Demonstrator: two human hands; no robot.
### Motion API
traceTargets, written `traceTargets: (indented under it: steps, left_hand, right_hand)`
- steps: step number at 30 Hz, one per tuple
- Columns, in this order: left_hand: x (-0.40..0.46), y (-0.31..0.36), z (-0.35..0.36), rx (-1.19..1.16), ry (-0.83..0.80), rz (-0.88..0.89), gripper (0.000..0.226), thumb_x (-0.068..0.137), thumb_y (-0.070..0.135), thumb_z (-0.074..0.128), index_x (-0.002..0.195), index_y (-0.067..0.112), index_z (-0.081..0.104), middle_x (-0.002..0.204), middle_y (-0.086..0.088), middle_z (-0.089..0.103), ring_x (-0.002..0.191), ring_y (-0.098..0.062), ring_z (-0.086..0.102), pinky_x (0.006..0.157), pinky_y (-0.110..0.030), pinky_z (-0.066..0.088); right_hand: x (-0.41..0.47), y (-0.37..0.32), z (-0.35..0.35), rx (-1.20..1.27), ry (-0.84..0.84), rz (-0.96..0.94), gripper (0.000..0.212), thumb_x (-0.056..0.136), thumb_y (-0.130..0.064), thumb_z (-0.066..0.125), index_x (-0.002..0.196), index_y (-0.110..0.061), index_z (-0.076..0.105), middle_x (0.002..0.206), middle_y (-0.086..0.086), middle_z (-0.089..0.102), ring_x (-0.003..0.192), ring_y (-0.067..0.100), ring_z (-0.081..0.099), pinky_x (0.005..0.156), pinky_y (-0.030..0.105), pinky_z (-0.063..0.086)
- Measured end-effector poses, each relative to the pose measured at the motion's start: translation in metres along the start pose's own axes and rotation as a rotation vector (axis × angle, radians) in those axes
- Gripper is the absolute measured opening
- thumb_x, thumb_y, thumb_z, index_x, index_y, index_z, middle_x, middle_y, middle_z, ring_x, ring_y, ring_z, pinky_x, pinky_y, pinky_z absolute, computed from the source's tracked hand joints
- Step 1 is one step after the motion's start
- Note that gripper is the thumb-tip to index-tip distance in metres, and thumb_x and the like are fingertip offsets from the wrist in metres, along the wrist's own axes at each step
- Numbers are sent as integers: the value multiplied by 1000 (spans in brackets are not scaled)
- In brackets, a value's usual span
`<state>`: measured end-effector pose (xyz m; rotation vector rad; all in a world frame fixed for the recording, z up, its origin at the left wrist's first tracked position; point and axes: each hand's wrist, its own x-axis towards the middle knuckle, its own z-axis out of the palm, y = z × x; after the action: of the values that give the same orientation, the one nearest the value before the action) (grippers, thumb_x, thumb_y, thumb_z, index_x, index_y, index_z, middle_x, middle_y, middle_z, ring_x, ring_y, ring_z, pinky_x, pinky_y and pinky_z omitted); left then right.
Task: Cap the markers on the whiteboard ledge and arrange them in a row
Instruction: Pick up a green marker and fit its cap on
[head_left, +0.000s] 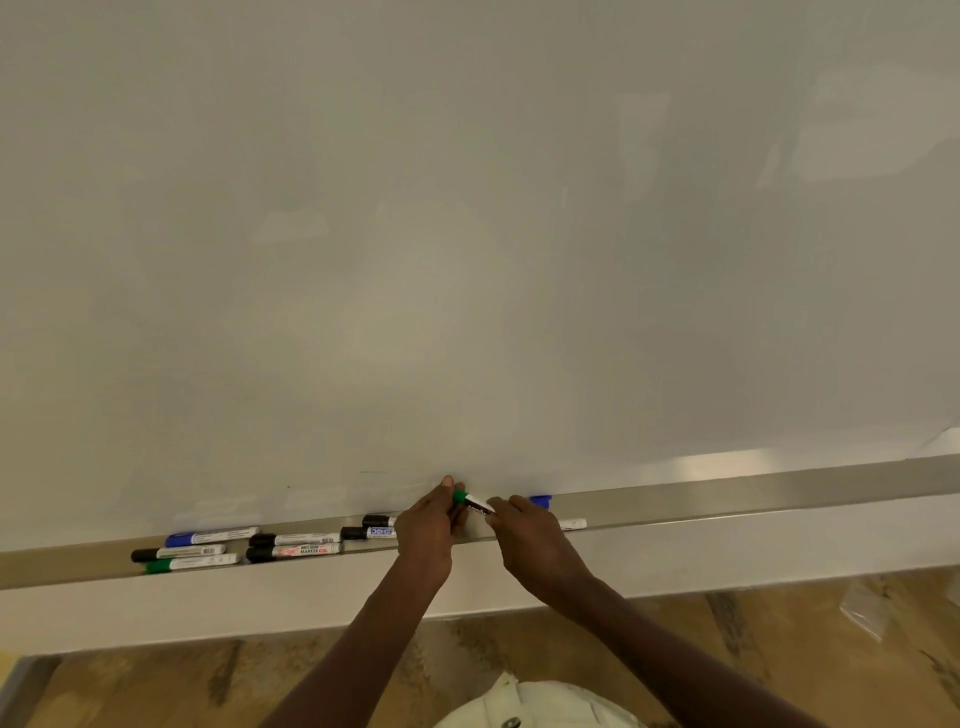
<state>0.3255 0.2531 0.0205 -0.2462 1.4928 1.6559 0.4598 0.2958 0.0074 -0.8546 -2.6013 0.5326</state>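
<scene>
Above the metal ledge both hands meet on one green marker. My left hand pinches its green cap end, and my right hand grips the white and dark barrel. Several capped markers lie on the ledge to the left: a blue one, a black one, a green one, two more black ones. Two further markers are partly hidden behind my left hand. A blue cap and a white marker end show beyond my right hand.
The blank whiteboard fills the view above the ledge. Below the ledge runs a white wall strip, then a wooden floor. A clear plastic bag lies on the floor at the right.
</scene>
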Motion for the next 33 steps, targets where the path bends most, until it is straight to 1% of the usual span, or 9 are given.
traceTargets:
  steps: [5, 8, 13, 18, 20, 22, 27, 31, 33]
  left_hand:
    - [3, 6, -7, 2, -25, -46, 12, 85, 12, 69, 93, 4, 67, 92, -11, 72, 81, -17, 68, 66, -25, 60]
    - [6, 11, -9, 6, -36, -33, 14, 87, 11, 66, 97, 2, 66, 94, -11, 71, 84, -17, 67, 68, -27, 58]
    - [6, 7, -13, 25, 64, 11, 8, 85, 8, 68, 83, 1, 65, 92, -15, 68, 74, -19, 64, 69, -29, 58]
    - [5, 2, -28, 12, 19, -112, 17, 89, 7, 62, 103, -4, 59, 83, -18, 63, 74, -23, 62, 57, -23, 58]
    - [2, -2, -38, -9, 9, -137, 22, 95, 4, 51, 113, -7, 55, 83, -19, 62, 84, -27, 63, 72, -27, 56]
    - [2, -8, -50, 17, 75, -116, 20, 93, 4, 53, 108, -11, 57, 86, -21, 66, 94, -30, 65, 83, -32, 54]
    - [0, -15, -76, 29, 145, -127, 17, 93, 7, 57, 98, -8, 62, 87, -18, 70, 81, -25, 68, 68, -32, 58]
    - [-3, -15, -80, 20, 134, -138, 14, 93, 8, 56, 97, -5, 62, 89, -17, 70, 84, -25, 67, 76, -33, 54]
    - [-5, -14, -77, 16, 120, -145, 14, 93, 8, 56, 96, -4, 63, 90, -17, 70, 84, -24, 68, 73, -32, 54]
  right_hand:
    - [12, -14, -5, 513, 10, 353, 30, 96, -14, 50, 68, -14, 62, 56, -5, 48, 52, 5, 39, 51, 17, 30]
    - [16, -9, -12, 666, -69, 426, 26, 95, -16, 53, 74, -17, 67, 58, -7, 52, 53, 3, 42, 53, 18, 33]
    - [19, 16, -14, 482, -219, 365, 18, 92, -17, 58, 102, -12, 72, 91, 6, 71, 79, 17, 60, 71, 28, 46]
    - [17, 45, -6, 286, -154, 387, 19, 86, -12, 66, 103, -14, 72, 103, 3, 71, 83, 9, 56, 69, 13, 40]
    - [18, 52, -5, 262, -133, 398, 19, 85, -9, 68, 103, -12, 72, 103, 4, 71, 79, 5, 55, 66, 5, 36]
    - [20, 57, -4, 243, -126, 388, 19, 85, -6, 67, 102, -10, 73, 101, 6, 72, 77, 5, 55, 65, 4, 37]
    - [28, 54, 6, 198, -142, 360, 16, 87, -7, 60, 89, -12, 75, 87, 8, 72, 69, 11, 56, 62, 14, 40]
    - [33, 46, 14, 218, -135, 404, 14, 88, -4, 59, 88, -6, 73, 87, 11, 70, 74, 18, 59, 69, 25, 50]
    - [34, 40, 16, 226, -124, 417, 13, 87, 0, 59, 85, -5, 71, 87, 10, 67, 77, 21, 60, 71, 22, 51]
